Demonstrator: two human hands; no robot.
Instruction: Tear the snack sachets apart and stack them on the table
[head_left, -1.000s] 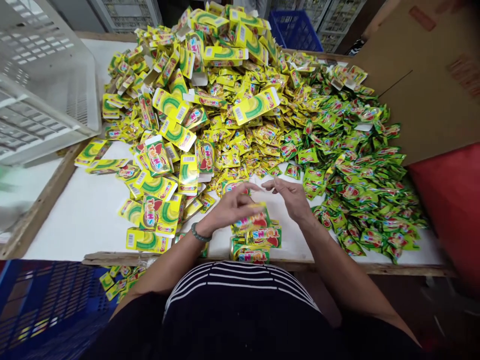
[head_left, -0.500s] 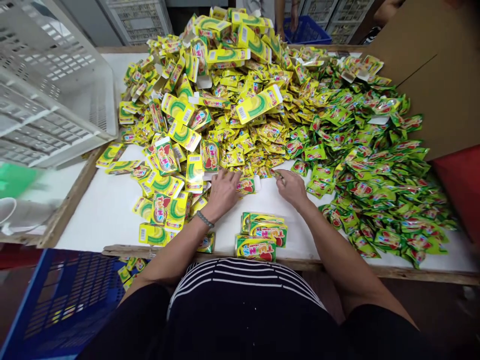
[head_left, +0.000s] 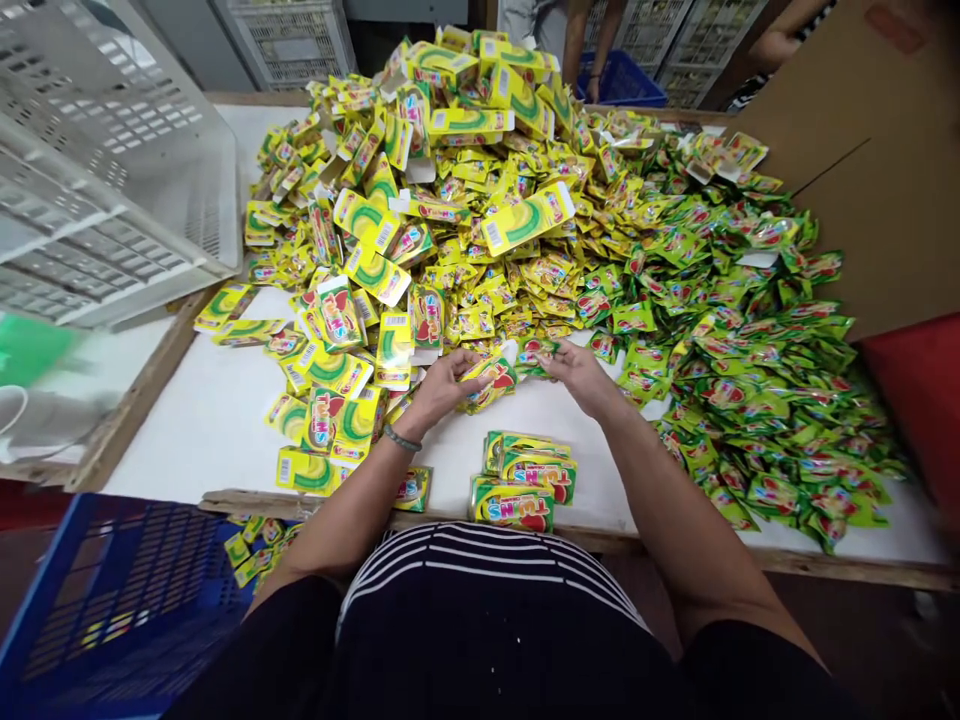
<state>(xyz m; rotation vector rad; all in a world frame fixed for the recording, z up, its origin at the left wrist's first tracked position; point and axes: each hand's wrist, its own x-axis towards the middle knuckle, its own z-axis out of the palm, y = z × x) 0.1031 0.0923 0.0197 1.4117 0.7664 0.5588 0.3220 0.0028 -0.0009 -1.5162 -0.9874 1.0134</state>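
Observation:
My left hand (head_left: 441,385) is closed round a small yellow carton (head_left: 487,378) with a red fruit picture, held just above the white table (head_left: 202,420). My right hand (head_left: 574,372) pinches a green sachet (head_left: 534,352) close to the carton's open end. Just in front of my body lies a short stack of closed cartons (head_left: 525,480). Behind my hands rises a big heap of yellow sachets (head_left: 517,270) and flat yellow cartons (head_left: 360,260). To the right spreads a heap of green sachets (head_left: 750,370).
A white plastic crate (head_left: 97,190) stands tilted at the left. A blue crate (head_left: 105,600) sits below the table's front left. Brown cardboard (head_left: 885,150) and something red (head_left: 922,400) stand at the right. Another person's legs (head_left: 577,40) show at the far edge, beside more crates.
A second ago my left hand set a closed carton on the stack. Both hands then reached into the heap; now the left has lifted a carton and the right a green sachet.

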